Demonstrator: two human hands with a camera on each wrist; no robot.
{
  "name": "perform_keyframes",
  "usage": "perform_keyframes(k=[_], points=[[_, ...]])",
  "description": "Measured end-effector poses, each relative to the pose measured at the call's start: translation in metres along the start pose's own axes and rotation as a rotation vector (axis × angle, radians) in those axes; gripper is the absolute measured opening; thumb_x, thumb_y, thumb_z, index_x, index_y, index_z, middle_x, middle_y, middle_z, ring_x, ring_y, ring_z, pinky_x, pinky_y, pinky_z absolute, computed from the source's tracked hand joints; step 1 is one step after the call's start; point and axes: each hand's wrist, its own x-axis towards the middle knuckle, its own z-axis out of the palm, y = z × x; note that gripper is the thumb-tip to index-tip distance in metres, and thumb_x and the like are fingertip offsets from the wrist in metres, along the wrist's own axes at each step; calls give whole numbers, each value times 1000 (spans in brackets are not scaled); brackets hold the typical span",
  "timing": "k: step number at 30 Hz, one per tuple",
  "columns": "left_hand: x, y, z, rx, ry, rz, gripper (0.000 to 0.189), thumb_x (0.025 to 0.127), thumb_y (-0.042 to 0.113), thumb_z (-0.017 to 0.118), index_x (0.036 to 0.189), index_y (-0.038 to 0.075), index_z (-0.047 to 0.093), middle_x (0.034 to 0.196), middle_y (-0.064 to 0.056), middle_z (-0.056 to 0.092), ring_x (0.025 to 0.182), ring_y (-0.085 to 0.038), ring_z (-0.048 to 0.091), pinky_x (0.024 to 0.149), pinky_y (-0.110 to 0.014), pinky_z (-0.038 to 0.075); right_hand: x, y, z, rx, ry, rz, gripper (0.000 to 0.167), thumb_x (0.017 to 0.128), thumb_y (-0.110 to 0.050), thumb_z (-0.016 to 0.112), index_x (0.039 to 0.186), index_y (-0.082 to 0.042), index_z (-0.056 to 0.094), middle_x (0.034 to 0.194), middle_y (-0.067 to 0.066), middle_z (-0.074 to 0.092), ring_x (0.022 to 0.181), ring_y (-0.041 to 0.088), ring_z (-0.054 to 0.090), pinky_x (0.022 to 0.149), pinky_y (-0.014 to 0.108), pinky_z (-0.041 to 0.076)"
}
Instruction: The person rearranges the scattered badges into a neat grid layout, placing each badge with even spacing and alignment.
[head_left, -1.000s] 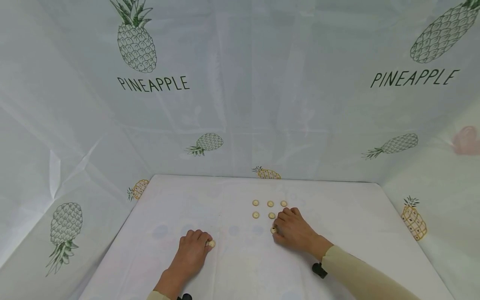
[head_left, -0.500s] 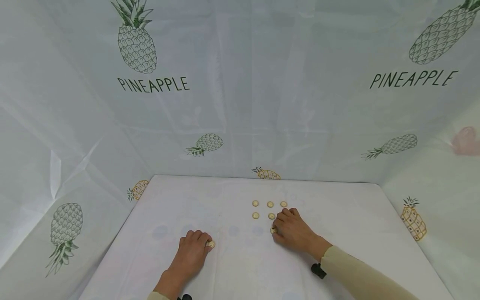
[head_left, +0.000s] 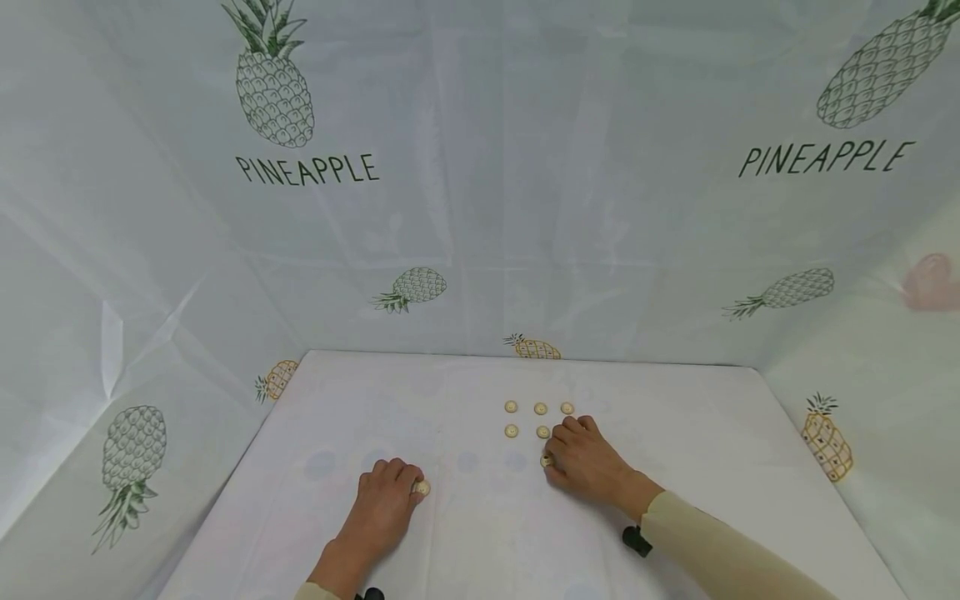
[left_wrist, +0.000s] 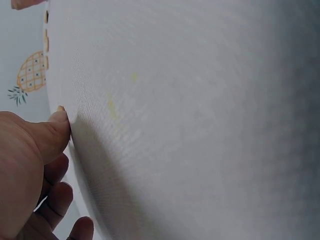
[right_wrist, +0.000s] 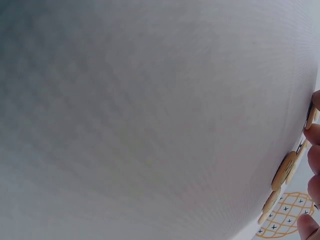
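Note:
On the left of the white tabletop, my left hand (head_left: pixel 383 507) pinches a small round wooden disc (head_left: pixel 423 487) between thumb and fingers. The left wrist view shows the thumb at the cloth, with just a sliver of the disc (left_wrist: pixel 60 108) past its tip. Further right, my right hand (head_left: pixel 591 458) holds another wooden disc (head_left: pixel 546 461) at its fingertips, low against the table. In the right wrist view this disc (right_wrist: pixel 310 118) lies between thumb and finger, partly covered. Beyond the right hand sit two rows of similar discs; a near-row disc (head_left: pixel 543 432) is beside its knuckles.
The back row has a left disc (head_left: pixel 511 407), a middle disc (head_left: pixel 540 408) and a right disc (head_left: pixel 567 408). The near row's left disc (head_left: pixel 512 431) lies below them. A pineapple-printed sheet (head_left: pixel 480 208) hangs behind the white-covered table (head_left: pixel 375 383).

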Motion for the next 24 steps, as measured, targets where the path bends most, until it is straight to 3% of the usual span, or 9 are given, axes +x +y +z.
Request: perform_keyframes(k=[9, 18, 24], points=[[2, -1, 0, 0, -5, 16, 23, 92, 23, 82, 110, 16, 68, 106, 3, 62, 98, -18, 53, 84, -45, 46, -1, 1, -1, -8, -1, 1, 15, 89, -31, 78, 86, -20, 69, 88, -5, 61, 87, 17, 48, 87, 43, 40], [4, 1, -1, 113, 28, 114, 22, 95, 26, 79, 104, 12, 64, 98, -2, 60, 92, -21, 49, 83, -46, 46, -1, 1, -1, -1, 4, -2, 15, 88, -30, 78, 85, -20, 68, 89, -6, 61, 87, 17, 48, 86, 42, 39], [3, 5, -3, 130, 4, 123, 21, 98, 26, 75, 105, 12, 61, 96, -2, 57, 91, -21, 47, 83, -47, 44, -1, 0, -2, -7, -21, 5, 14, 89, -31, 77, 87, -19, 69, 90, -5, 63, 88, 17, 48, 87, 43, 40]])
